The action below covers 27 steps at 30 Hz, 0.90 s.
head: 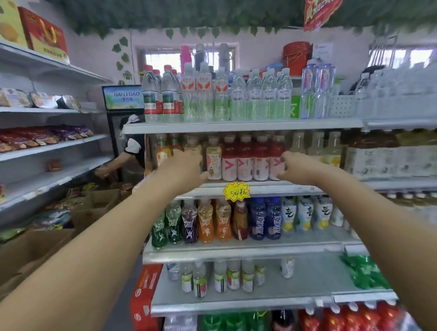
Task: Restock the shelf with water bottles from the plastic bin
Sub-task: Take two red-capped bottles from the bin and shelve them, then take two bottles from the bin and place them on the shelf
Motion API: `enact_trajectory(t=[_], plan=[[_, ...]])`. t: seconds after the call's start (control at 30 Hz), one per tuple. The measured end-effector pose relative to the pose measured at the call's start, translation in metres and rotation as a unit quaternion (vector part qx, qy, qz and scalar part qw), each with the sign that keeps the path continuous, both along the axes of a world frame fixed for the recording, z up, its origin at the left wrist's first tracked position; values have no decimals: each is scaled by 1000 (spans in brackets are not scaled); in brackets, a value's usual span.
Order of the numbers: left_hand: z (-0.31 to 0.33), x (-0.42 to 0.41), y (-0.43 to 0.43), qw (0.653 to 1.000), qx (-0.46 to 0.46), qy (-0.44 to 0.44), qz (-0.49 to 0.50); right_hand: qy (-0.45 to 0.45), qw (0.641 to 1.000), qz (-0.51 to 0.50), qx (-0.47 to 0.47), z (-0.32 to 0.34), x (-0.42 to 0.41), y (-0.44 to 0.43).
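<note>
1. My two bare forearms reach up from the bottom corners. My left hand [185,166] and right hand [296,166] are both at the second shelf [263,188] of the white metal rack.
2. My right hand curls its fingers and thumb round the red drink bottle with a pink label [276,160], which is the rightmost one in a row of four.
3. My left hand lies against a pale yellowish bottle [192,145], just left of a tea bottle with a cream label [214,158]. My fingers are hidden behind the hand, so I cannot tell whether it grips.
4. The clear plastic water bottles [237,97] stand upright in rows on the top shelf [236,126], above both hands and touching neither.
5. A white perforated plastic basket [341,106] sits on that same shelf, to the right of the water.
6. A yellow star-shaped price tag [236,191] hangs on the second shelf's edge, between my hands.
7. Below it, green, purple, orange and blue bottles [206,222] stand in a line.
8. On the far left, another person [135,148] bends by brown cardboard boxes [97,204].
</note>
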State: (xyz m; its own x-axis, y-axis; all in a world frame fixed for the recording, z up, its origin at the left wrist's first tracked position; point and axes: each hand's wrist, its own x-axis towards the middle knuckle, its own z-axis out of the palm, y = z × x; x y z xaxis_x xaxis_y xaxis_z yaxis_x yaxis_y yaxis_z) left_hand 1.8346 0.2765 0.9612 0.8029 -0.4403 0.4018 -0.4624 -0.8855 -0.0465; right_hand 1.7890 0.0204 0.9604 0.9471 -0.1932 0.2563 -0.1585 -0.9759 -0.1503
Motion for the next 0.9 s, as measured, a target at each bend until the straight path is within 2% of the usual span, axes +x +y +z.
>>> enact_trajectory(t=[0.27,0.43,0.7,0.9], plan=[[-52,-95,6,997,-51,63,-16,28,998,-26,-43,-51,-110,4],[-78,-125,-3,996,-39,79,-15,63,997,-26,-47,-82,-156,-5],[-148,-146,-55,990,-15,138,-34,104,994,-30,-20,-167,-184,-52],[-230,-140,-120,978,-35,203,-19,160,987,-13,5,-255,-169,-115]])
